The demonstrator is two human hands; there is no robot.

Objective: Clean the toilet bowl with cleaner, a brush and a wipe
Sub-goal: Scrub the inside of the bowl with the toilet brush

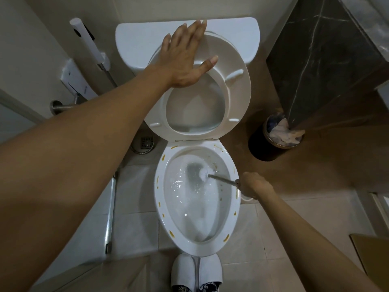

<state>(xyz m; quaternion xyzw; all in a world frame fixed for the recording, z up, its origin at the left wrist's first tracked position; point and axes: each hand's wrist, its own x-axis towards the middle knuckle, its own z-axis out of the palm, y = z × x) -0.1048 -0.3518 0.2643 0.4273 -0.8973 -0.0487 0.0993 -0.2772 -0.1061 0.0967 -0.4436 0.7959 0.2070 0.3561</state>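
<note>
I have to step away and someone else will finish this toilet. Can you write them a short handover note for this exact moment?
Left hand: open, flat against the raised seat, holding it up against the tank.
Right hand: grips the brush handle; the white brush head is down in the bowl, in the water.
Done: seat lifted, scrubbing under way.
Left: yellowish dabs remain all round the rim, so scrub there and then wipe. No cleaner bottle or wipe is in view.
</note>
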